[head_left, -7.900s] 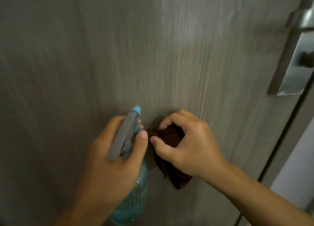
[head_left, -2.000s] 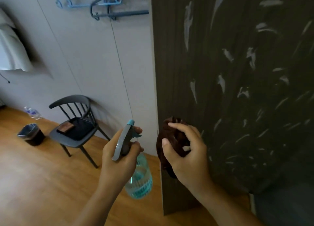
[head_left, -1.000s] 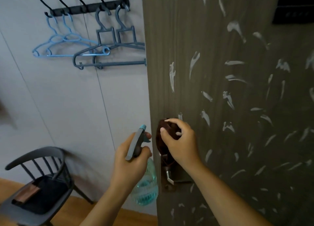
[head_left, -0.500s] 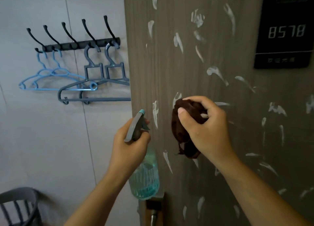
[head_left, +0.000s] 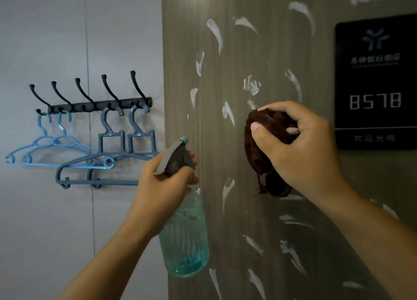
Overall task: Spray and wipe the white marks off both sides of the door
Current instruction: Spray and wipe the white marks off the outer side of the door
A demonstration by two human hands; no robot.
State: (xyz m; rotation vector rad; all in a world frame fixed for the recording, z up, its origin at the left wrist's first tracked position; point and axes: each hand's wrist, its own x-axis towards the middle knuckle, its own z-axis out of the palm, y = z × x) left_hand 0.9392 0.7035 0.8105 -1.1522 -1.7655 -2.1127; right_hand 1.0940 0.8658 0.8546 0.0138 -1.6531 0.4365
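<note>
Head view: left hand (head_left: 162, 187) grips the spray bottle (head_left: 184, 236), right hand (head_left: 300, 150) clutches the brown cloth (head_left: 259, 155) against the smeared door (head_left: 225, 232). Spraying those white marks (head_left: 215, 34) likely comes next.

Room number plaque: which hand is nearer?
Right. The right hand, gripping the brown cloth against the door, sits just left of the plaque. The left hand, holding the spray bottle, is lower, at the door's left edge.

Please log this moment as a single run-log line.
left hand: grips spray bottle | right hand: holds brown cloth against door | white marks: many remain
</note>
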